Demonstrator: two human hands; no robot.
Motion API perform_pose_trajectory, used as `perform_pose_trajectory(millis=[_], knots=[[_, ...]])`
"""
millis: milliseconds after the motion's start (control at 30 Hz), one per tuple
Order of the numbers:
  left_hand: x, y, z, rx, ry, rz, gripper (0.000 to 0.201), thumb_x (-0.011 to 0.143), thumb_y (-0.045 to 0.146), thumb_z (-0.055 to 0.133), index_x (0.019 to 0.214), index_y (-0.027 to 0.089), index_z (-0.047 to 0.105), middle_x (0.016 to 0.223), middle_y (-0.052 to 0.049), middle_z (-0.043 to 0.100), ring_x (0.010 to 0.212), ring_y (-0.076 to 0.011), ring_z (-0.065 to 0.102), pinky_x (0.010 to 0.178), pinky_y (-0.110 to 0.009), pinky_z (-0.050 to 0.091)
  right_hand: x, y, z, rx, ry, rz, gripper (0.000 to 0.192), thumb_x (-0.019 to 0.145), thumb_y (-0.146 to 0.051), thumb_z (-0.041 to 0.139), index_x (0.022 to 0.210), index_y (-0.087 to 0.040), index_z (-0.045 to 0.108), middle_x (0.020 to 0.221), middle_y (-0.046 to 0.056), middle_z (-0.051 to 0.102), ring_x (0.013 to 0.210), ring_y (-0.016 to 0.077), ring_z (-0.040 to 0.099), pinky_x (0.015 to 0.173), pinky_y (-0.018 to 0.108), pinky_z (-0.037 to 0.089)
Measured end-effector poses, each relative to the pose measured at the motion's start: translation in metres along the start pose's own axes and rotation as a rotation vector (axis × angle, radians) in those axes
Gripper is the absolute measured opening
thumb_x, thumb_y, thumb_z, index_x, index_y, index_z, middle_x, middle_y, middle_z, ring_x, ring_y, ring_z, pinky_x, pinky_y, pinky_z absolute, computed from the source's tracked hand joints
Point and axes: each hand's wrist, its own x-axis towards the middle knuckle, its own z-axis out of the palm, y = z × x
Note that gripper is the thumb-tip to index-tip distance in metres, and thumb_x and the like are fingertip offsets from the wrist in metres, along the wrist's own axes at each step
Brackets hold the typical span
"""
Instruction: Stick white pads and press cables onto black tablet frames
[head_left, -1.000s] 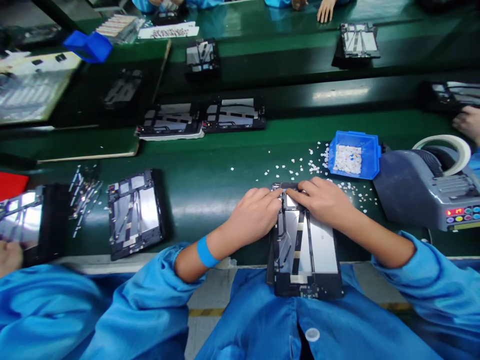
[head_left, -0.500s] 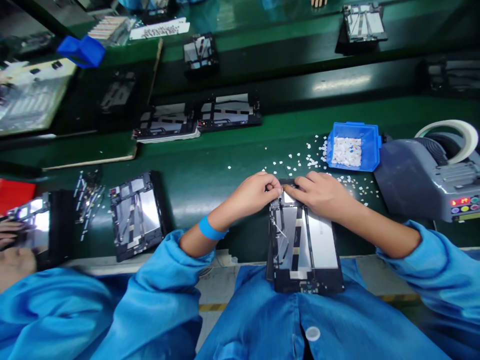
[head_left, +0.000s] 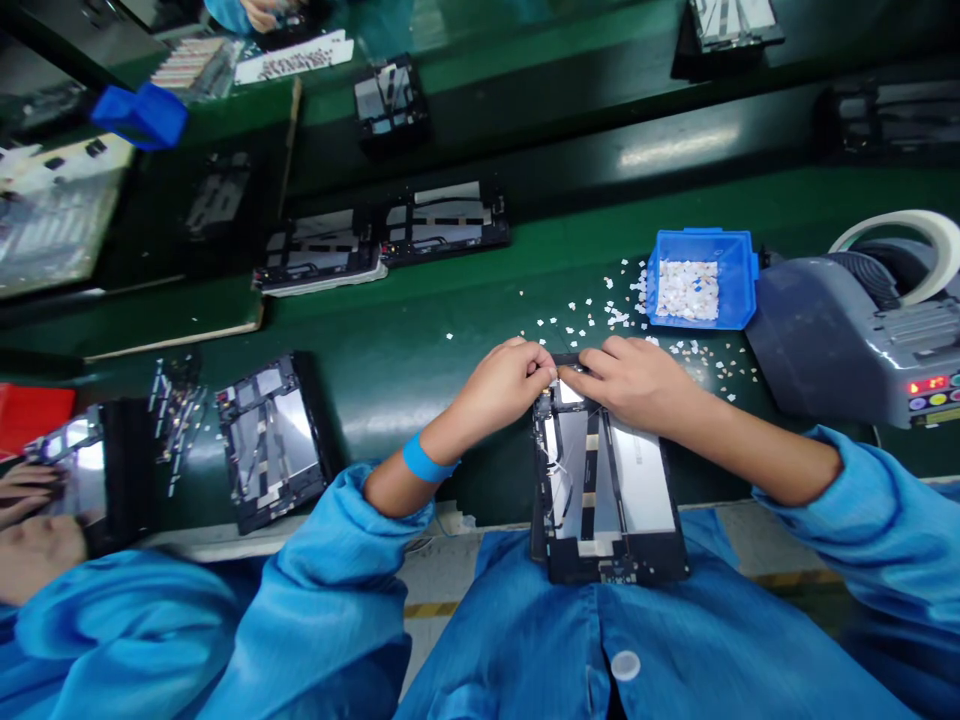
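An opened tablet point(head_left: 645, 485) with its battery and dark ribbon cables exposed lies tilted between the bench edge and my lap. At its top left corner my left hand point(head_left: 517, 378) is closed, thumb and forefinger pinched together; whatever is between them is too small to make out. My right hand point(head_left: 634, 383) rests over the top edge, its fingers bent and pressing by the pinching fingertips. Whether the right fingers hold anything is hidden. Just beyond my hands, small white pieces point(head_left: 616, 317) lie scattered over the green bench.
A blue bin point(head_left: 739, 290) of white bits stands ahead, beside a grey tape dispenser point(head_left: 832, 335). Another opened tablet point(head_left: 274, 440) lies left, near a pile of thin strips point(head_left: 178, 405). Further left, a co-worker's hands point(head_left: 41, 535) are on a tablet. Two tablets point(head_left: 446, 222) lie further back.
The view has shifted slightly, so the bench things sit a little differently in the picture. Both my hands stay at the tablet's top edge in nearly the same pose.
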Motion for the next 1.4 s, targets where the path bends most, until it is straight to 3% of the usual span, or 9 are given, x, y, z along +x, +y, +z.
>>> perform_pose_trajectory(millis=[200,433,533,733,967,1100,1233,1300,1400], knots=[[-0.002,0.001,0.002,0.032,0.008,-0.004,0.013,0.093,0.020,0.060,0.082,0.018,0.067,0.082,-0.003,0.063,0.081,-0.0198,0.059,0.078,-0.034,0.048,0.000,0.001,0.002,-0.005,0.041,-0.009,0.029,0.102,-0.016,0.054,0.127,-0.019,0.070,0.095,0.008,0.066,0.082,0.0220,0.042,0.064,0.037,0.020],[-0.013,-0.002,0.019,0.047,0.156,0.007,0.004,0.094,0.018,0.058,0.091,0.020,0.060,0.087,-0.001,0.058,0.086,-0.0192,0.055,0.082,-0.035,0.044,-0.001,0.000,0.003,0.001,0.032,-0.006,0.030,0.103,-0.017,0.052,0.127,-0.019,0.070,0.095,0.008,0.066,0.084,0.0221,0.043,0.065,0.037,0.021],[-0.013,-0.006,0.027,-0.085,0.234,-0.069,0.013,0.089,0.017,0.063,0.098,0.021,0.055,0.085,0.002,0.052,0.081,-0.0163,0.052,0.075,-0.031,0.042,-0.002,0.000,0.003,0.005,0.023,-0.003,0.030,0.103,-0.017,0.052,0.128,-0.019,0.069,0.095,0.008,0.066,0.085,0.0222,0.044,0.066,0.037,0.022],[-0.002,-0.010,0.038,-0.359,0.278,-0.220,0.017,0.084,0.009,0.058,0.090,0.023,0.048,0.074,0.006,0.040,0.066,-0.0124,0.042,0.062,-0.028,0.034,-0.002,0.001,0.002,-0.012,0.018,-0.014,0.031,0.104,-0.018,0.051,0.129,-0.019,0.070,0.096,0.009,0.067,0.084,0.0224,0.044,0.066,0.037,0.023],[-0.012,-0.008,0.033,-0.197,0.269,-0.150,0.023,0.083,0.015,0.064,0.103,0.021,0.055,0.085,0.003,0.049,0.077,-0.0141,0.049,0.071,-0.028,0.040,-0.004,-0.001,0.000,0.023,0.009,0.006,0.033,0.103,-0.017,0.052,0.129,-0.018,0.070,0.096,0.011,0.067,0.085,0.0230,0.045,0.066,0.037,0.023],[-0.010,-0.007,0.028,-0.126,0.204,-0.126,0.027,0.082,0.014,0.065,0.106,0.020,0.056,0.090,0.001,0.052,0.084,-0.0162,0.052,0.077,-0.030,0.043,0.000,0.000,0.004,0.005,0.009,0.008,0.032,0.104,-0.017,0.050,0.127,-0.019,0.072,0.095,0.010,0.067,0.084,0.0229,0.045,0.066,0.037,0.023],[-0.007,-0.004,0.018,-0.031,0.186,-0.060,0.029,0.084,0.016,0.067,0.111,0.020,0.057,0.095,-0.001,0.055,0.093,-0.0199,0.054,0.085,-0.035,0.046,-0.001,0.004,0.002,0.072,0.033,0.010,0.034,0.103,-0.015,0.050,0.129,-0.019,0.072,0.099,0.010,0.071,0.084,0.0221,0.050,0.069,0.036,0.031],[-0.020,-0.006,0.013,-0.032,0.285,-0.062,0.028,0.087,0.019,0.066,0.114,0.020,0.057,0.100,-0.003,0.057,0.098,-0.0206,0.056,0.089,-0.037,0.047,-0.016,0.004,-0.007,0.131,0.123,0.098,0.036,0.104,-0.017,0.049,0.131,-0.020,0.072,0.106,0.011,0.074,0.087,0.0229,0.056,0.074,0.037,0.039],[-0.062,-0.015,0.015,-0.114,0.393,-0.129,0.033,0.095,0.025,0.059,0.127,0.019,0.057,0.108,-0.006,0.058,0.097,-0.0189,0.058,0.089,-0.035,0.051,-0.063,-0.007,-0.027,0.247,0.237,0.475,0.037,0.104,-0.020,0.047,0.131,-0.021,0.072,0.112,0.011,0.076,0.098,0.0267,0.067,0.086,0.042,0.050]])
